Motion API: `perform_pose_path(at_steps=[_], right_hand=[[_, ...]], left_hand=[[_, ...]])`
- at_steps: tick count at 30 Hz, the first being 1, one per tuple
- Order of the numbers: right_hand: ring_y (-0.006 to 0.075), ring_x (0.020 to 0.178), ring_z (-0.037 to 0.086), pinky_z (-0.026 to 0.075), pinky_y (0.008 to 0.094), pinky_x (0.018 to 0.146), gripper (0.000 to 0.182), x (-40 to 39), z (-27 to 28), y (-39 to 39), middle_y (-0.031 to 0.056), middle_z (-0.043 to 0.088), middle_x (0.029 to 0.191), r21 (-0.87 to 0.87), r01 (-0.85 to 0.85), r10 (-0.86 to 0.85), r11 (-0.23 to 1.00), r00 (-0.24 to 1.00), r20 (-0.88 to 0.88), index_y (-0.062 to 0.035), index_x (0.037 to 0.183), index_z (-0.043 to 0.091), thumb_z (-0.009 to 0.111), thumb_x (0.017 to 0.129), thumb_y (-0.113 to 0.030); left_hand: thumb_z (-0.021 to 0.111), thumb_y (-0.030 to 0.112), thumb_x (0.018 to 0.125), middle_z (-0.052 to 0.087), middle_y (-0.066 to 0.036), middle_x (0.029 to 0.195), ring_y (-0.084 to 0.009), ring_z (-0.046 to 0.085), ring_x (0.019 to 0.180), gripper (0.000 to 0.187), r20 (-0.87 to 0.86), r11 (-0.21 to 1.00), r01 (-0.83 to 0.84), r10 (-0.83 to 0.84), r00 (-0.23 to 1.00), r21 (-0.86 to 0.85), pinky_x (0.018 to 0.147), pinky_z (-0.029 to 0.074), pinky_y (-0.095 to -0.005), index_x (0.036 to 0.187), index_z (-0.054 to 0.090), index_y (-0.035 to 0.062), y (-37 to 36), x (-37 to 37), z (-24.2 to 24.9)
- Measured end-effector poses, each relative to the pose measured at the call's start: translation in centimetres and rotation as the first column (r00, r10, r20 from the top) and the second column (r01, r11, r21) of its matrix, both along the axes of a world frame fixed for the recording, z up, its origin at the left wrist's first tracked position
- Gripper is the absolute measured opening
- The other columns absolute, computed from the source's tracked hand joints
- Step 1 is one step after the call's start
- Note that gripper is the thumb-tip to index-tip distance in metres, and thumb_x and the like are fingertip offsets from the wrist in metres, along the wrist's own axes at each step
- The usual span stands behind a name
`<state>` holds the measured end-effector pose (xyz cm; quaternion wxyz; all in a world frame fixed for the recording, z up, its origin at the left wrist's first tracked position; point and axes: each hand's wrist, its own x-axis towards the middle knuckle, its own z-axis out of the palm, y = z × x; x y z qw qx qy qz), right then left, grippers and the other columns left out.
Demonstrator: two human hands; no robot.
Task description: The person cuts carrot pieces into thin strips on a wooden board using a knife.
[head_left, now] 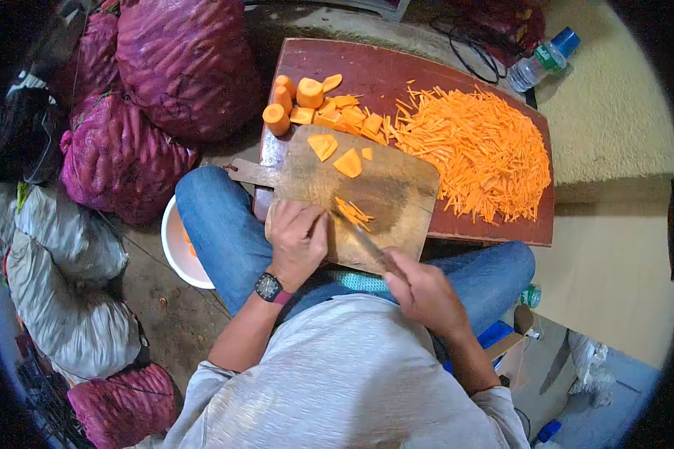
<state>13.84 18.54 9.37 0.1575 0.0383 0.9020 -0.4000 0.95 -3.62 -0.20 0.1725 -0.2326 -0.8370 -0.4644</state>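
My right hand (425,293) is wrapped round the handle of a knife (362,238), whose blade slants up and left across the wooden cutting board (408,187). Close to the blade's left side, my left hand (298,238) presses down on the board with curled fingers; whatever lies under them is hidden. A few thin carrot strips (354,214) lie just beyond the blade. Flat carrot slices (347,162) rest on the board's upper part. Behind the board sit carrot chunks (275,118), and a large heap of carrot shreds (475,153) spreads to the right.
The board lies on a dark red tabletop (382,63) and extends over my lap. A white basin (174,251) stands by my left knee. Full purple mesh sacks (183,63) and white sacks (71,314) crowd the left. A plastic bottle (535,67) stands at the back right.
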Motion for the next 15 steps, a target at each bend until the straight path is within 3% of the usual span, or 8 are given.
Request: perform_pose_path(at_steps=[1,3,7,9,11,15], right_hand=[[0.0509,0.107,0.074,0.060,0.0579,0.091,0.041,-0.1,-0.3,-0.4,0.0311,0.075,0.116,-0.001,0.006,-0.006,1.000,1.000,-0.001,-0.0048,0.143,0.060,0.065,0.106,-0.022],[0.0489,0.109,0.075,0.060,0.0484,0.092,0.039,-0.5,-0.8,-0.7,0.0294,0.076,0.114,-0.047,0.045,-0.045,0.998,0.999,0.005,0.0004,0.140,0.064,0.067,0.104,-0.014],[0.0461,0.111,0.076,0.060,0.0471,0.093,0.040,-1.5,-1.7,2.9,0.0289,0.077,0.117,-0.034,0.097,-0.099,0.995,0.993,-0.057,0.0010,0.141,0.065,0.068,0.104,-0.015],[0.0511,0.103,0.075,0.060,0.0531,0.091,0.042,-2.0,-3.1,6.3,0.0336,0.075,0.109,0.078,0.185,-0.166,0.980,0.966,-0.200,-0.0005,0.140,0.066,0.067,0.105,-0.023],[0.0488,0.098,0.077,0.060,0.0503,0.087,0.041,-3.4,-2.7,8.8,0.0329,0.076,0.104,0.041,0.272,-0.254,0.961,0.936,-0.245,0.0001,0.139,0.067,0.067,0.105,-0.023],[0.0439,0.091,0.078,0.059,0.0481,0.081,0.039,-4.9,-1.8,12.5,0.0308,0.075,0.098,0.153,0.407,-0.348,0.900,0.886,-0.308,0.0006,0.139,0.068,0.067,0.106,-0.022]], left_hand=[[0.079,-0.003,0.084,0.069,-0.013,0.088,-0.0352,0.064,0.086,0.009,-0.001,1.000,0.006,-0.006,1.000,-0.001,0.079,0.050,-0.0461,0.090,0.076,0.0012,-0.1,0.0,0.0],[0.079,-0.003,0.083,0.069,-0.013,0.089,-0.0349,0.064,0.087,0.010,0.059,1.000,-0.024,0.024,0.998,0.002,0.080,0.050,-0.0456,0.092,0.076,0.0013,-0.3,-0.2,0.0],[0.081,0.000,0.083,0.067,-0.011,0.088,-0.0335,0.063,0.087,0.010,0.037,0.997,0.019,-0.016,0.999,-0.080,0.082,0.047,-0.0449,0.090,0.075,0.0038,-0.2,-0.1,-0.3],[0.081,0.000,0.083,0.066,-0.010,0.088,-0.0329,0.062,0.087,0.010,0.005,0.992,0.048,-0.047,0.999,-0.118,0.082,0.045,-0.0450,0.090,0.075,0.0046,0.0,-0.2,-0.1],[0.082,0.001,0.083,0.066,-0.009,0.088,-0.0323,0.062,0.088,0.011,-0.027,0.985,0.076,-0.081,0.996,-0.154,0.083,0.044,-0.0451,0.090,0.075,0.0053,0.1,-0.1,-0.1],[0.082,0.002,0.083,0.065,-0.008,0.089,-0.0314,0.061,0.089,0.011,-0.035,0.973,0.075,-0.085,0.996,-0.217,0.084,0.043,-0.0458,0.091,0.075,0.0059,0.1,-0.2,-0.8]])
